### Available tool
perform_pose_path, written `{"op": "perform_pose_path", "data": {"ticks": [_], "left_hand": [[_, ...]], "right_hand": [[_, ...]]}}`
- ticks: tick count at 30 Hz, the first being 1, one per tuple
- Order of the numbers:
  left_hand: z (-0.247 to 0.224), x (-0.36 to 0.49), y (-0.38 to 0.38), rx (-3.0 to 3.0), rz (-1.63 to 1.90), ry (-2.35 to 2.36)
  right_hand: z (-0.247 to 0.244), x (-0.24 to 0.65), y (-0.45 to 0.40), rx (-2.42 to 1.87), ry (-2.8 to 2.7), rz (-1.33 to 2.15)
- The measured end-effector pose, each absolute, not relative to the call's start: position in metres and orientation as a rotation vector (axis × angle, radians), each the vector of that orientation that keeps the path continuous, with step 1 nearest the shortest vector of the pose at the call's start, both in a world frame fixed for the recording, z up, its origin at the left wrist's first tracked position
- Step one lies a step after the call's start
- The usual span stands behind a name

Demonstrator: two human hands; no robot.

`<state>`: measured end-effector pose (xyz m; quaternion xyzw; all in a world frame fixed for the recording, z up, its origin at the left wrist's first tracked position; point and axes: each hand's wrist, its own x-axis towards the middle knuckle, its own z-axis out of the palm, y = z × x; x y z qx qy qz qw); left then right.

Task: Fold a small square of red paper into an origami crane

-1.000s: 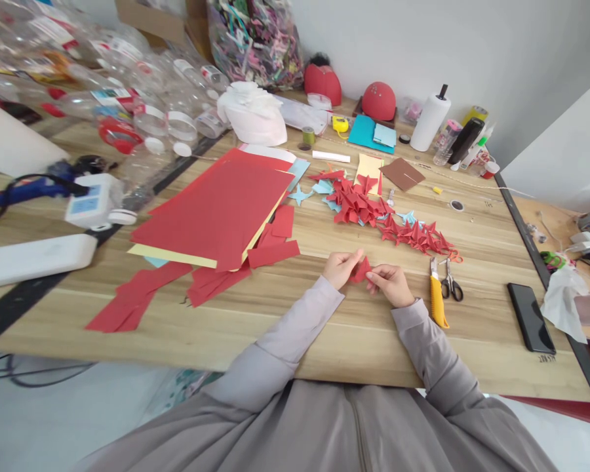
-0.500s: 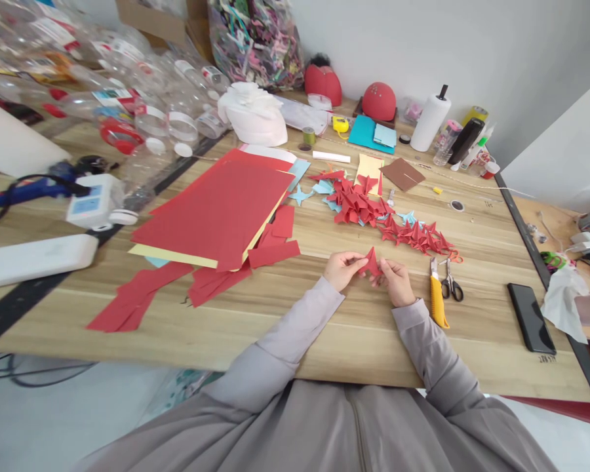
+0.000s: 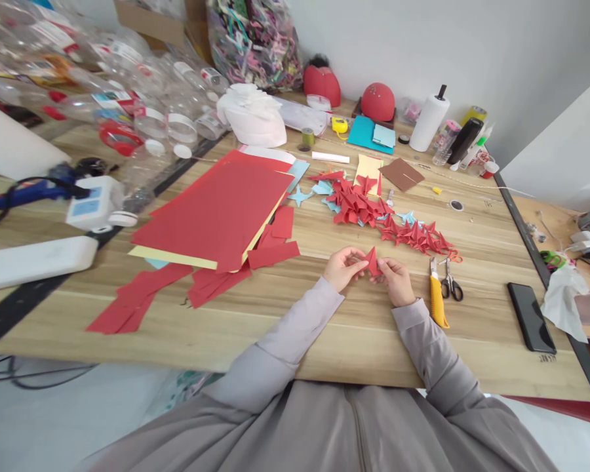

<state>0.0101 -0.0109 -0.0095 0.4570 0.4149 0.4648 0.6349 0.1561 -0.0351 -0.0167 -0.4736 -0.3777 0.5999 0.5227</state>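
Between my hands is a small folded red paper piece [image 3: 372, 261], its pointed tip facing away from me. My left hand [image 3: 343, 267] pinches its left side, and my right hand [image 3: 396, 278] pinches the right side. Just beyond lies a heap of folded red paper pieces [image 3: 358, 202], with a few light blue ones [image 3: 301, 195] among and beside them. To the right of my right hand are a yellow utility knife [image 3: 438, 300] and scissors with black handles [image 3: 452, 287]. Red paper strips [image 3: 274, 254] lie to the left.
Large red sheets [image 3: 211, 203] are stacked left of centre. Clear plastic bottles [image 3: 147, 118] crowd the far left. A black phone [image 3: 531, 317] lies near the right edge. At the back stand a white roll [image 3: 429, 122] and a red dome-shaped cushion [image 3: 378, 101].
The fingers of my left hand have shifted slightly on the folded red paper, which has turned a little. Both hands stay in nearly the same place.
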Motion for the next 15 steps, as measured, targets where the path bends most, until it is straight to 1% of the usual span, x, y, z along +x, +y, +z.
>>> {"op": "perform_pose_path", "data": {"ticks": [6,15], "left_hand": [[-0.0099,0.0095,-0.0105,1.052,1.060,0.967],[-0.0083,0.0087,-0.0120,0.970,1.074,0.858]], "right_hand": [[-0.0188,0.1557,-0.0344,-1.149,-0.893,1.427],[-0.0159,0.1555,-0.0349,-1.140,-0.926,1.422]]}}
